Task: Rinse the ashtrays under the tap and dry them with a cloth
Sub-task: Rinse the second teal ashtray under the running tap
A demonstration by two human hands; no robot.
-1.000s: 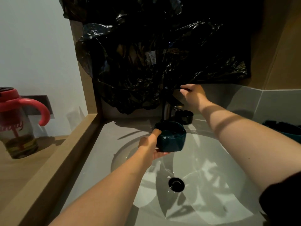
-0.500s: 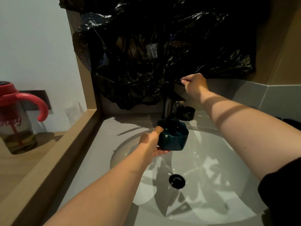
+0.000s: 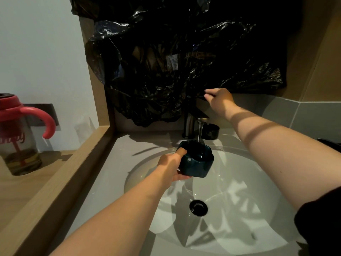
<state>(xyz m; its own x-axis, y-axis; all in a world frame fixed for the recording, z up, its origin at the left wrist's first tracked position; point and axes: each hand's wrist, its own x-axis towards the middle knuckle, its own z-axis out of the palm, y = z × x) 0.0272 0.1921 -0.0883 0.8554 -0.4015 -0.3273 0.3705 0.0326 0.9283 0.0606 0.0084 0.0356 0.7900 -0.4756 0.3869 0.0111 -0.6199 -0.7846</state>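
Observation:
My left hand [image 3: 170, 166] grips a dark teal ashtray [image 3: 196, 160] by its near side, thumb on the rim, above the back of the white basin [image 3: 239, 209]. A thin stream of water [image 3: 200, 131] runs from the dark tap [image 3: 192, 122] into the ashtray. My right hand [image 3: 219, 100] is raised above the tap, its fingers pinching the thin tap lever [image 3: 200, 97]. A second, black ashtray [image 3: 211, 131] stands on the counter just behind the tap. No cloth is in view.
Black plastic sheeting [image 3: 175, 61] covers the wall behind the tap. A black drain [image 3: 198, 207] sits in the basin's middle. A wooden ledge [image 3: 60, 178] runs along the left, with a red-lidded bottle [image 3: 18, 133] beyond it. Part of a dark object [image 3: 330, 144] shows at the right edge.
My right hand has lifted with the tap lever, and water now runs from the spout into the ashtray. My left hand has kept the ashtray under the tap.

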